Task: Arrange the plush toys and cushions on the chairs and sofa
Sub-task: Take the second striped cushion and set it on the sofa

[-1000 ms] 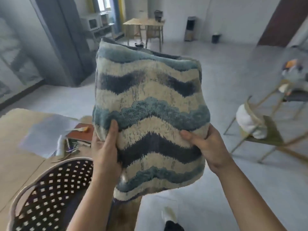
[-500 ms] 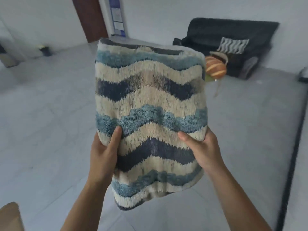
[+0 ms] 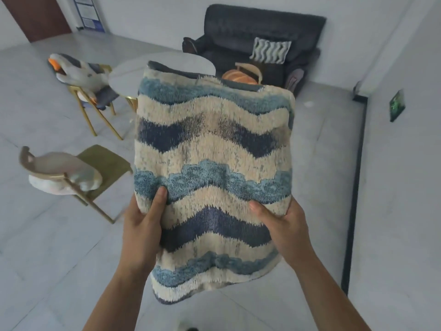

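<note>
Two bare forearms rise from the bottom edge and meet on the wavy-banded cushion (image 3: 212,168). The left grip (image 3: 142,225), the person's left hand, clasps the cushion's lower left side. Its thumb (image 3: 160,197) lies straight up the front face with the tip on a light blue band, and its fingers are hidden behind the fabric. The right grip (image 3: 286,225) clasps the lower right side. Its thumb (image 3: 260,209) points inward across the front, and its fingers are likewise out of sight behind. Both grips are closed round the cushion and hold it upright in the air at chest height, front face toward the camera, with the bottom edge sagging below the wrists. It hangs over the grey floor (image 3: 47,271), touching no seat.

To the left, nearer, stands an olive-seated chair (image 3: 107,163) with a pale plush toy (image 3: 62,173) lying against its curved back. Farther on, a gold-legged chair (image 3: 82,106) carries a grey goose plush (image 3: 78,70) with an orange beak, just beside a round white tabletop (image 3: 143,68). An orange striped plush (image 3: 238,77) peeks over the held cushion's top edge. Against the far wall sits a dark sofa (image 3: 262,25), with a small wave-striped cushion (image 3: 270,51) leaning upright against its back.
</note>
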